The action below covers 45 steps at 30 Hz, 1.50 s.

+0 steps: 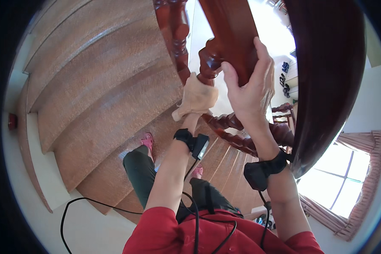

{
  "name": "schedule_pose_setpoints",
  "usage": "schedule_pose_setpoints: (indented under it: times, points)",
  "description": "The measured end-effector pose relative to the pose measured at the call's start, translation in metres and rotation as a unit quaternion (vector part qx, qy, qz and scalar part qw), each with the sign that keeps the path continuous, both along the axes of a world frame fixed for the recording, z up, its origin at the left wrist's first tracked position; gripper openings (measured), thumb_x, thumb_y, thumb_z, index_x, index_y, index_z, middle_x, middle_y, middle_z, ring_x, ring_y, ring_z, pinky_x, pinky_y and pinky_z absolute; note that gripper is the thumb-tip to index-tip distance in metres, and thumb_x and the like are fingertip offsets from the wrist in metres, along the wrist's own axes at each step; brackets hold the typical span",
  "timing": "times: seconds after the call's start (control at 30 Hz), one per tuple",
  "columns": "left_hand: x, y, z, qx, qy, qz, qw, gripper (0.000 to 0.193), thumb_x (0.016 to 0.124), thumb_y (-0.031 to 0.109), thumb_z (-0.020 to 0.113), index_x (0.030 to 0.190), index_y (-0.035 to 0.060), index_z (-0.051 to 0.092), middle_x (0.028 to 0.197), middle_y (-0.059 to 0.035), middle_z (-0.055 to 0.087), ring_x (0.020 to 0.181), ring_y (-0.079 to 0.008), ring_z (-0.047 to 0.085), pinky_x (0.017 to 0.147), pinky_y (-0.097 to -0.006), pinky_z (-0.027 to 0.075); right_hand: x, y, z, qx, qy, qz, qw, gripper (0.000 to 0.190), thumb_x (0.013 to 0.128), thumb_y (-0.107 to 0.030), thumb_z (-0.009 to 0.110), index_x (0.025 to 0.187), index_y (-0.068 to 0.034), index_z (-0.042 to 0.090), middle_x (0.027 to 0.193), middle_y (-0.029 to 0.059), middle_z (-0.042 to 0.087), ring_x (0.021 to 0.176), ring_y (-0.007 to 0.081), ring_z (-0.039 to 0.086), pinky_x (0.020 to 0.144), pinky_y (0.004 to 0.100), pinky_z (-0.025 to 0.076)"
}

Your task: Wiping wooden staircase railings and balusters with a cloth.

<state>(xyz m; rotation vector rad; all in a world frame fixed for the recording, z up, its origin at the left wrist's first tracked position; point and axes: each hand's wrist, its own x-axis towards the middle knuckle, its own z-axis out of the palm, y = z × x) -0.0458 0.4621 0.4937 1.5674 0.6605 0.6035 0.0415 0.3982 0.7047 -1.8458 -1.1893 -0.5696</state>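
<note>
A beige cloth point(198, 95) covers my left hand point(197, 100), which presses it around the lower part of a turned, dark red wooden baluster point(209, 62). The cloth hides my left fingers. My right hand point(250, 85) grips a wide, polished wooden post or panel of the banister point(235, 35), thumb on its near face and fingers along its right edge. Both wrists wear black straps with small devices. To the right of my right hand curves the thick, dark wooden handrail point(330, 79), close to the right wrist strap.
Curved brown stair treads point(114, 79) rise at the left, and narrower steps point(225, 165) fan out below. More turned balusters point(179, 31) stand beside the work. A black cable point(63, 219) loops across the left side. Beyond the railing are shoes point(284, 79) and a curtained window point(339, 177).
</note>
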Motion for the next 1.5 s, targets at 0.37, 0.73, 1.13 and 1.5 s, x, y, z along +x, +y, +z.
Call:
schedule_pose_setpoints:
  times: [0.37, 0.73, 1.13, 1.5]
  points:
    - [0.024, 0.038, -0.005, 0.017, 0.026, -0.108, 0.994, 0.046, 0.088, 0.031, 0.05, 0.124, 0.0031, 0.049, 0.123, -0.0157, 0.051, 0.116, -0.0277, 0.047, 0.097, -0.0362, 0.035, -0.004, -0.006, 0.006, -0.028, -0.033, -0.061, 0.997, 0.087, 0.065, -0.02, 0.08, 0.137, -0.005, 0.034, 0.12, 0.0188, 0.05, 0.107, 0.0345, 0.052, 0.089, 0.0454, 0.041]
    - [-0.056, 0.087, -0.104, -0.107, 0.132, -0.308, 0.936, 0.049, 0.089, 0.032, 0.049, 0.128, 0.002, 0.047, 0.13, -0.0163, 0.049, 0.12, -0.0283, 0.045, 0.1, -0.0357, 0.035, -0.009, -0.015, -0.005, -0.022, 0.055, -0.044, 0.997, 0.058, 0.072, -0.025, 0.075, 0.117, 0.0, 0.048, 0.107, 0.0254, 0.056, 0.103, 0.0318, 0.058, 0.084, 0.045, 0.046]
    - [-0.045, 0.158, -0.114, 0.133, 0.391, -0.377, 0.829, 0.044, 0.094, 0.028, 0.038, 0.128, 0.0016, 0.05, 0.137, -0.0178, 0.046, 0.127, -0.0282, 0.041, 0.103, -0.0356, 0.034, -0.02, -0.018, -0.009, 0.001, -0.089, -0.047, 0.995, 0.064, 0.069, -0.026, 0.071, 0.118, 0.007, 0.046, 0.103, 0.0269, 0.061, 0.098, 0.0369, 0.062, 0.087, 0.0401, 0.048]
    - [-0.026, 0.22, -0.127, 0.111, 0.222, -0.402, 0.881, 0.057, 0.088, 0.038, 0.052, 0.135, 0.0087, 0.041, 0.136, -0.0129, 0.047, 0.122, -0.0237, 0.047, 0.095, -0.0344, 0.042, -0.025, -0.013, -0.01, -0.002, -0.068, -0.087, 0.994, 0.073, 0.067, -0.03, 0.073, 0.124, 0.006, 0.045, 0.109, 0.0274, 0.06, 0.103, 0.0354, 0.06, 0.09, 0.0388, 0.046]
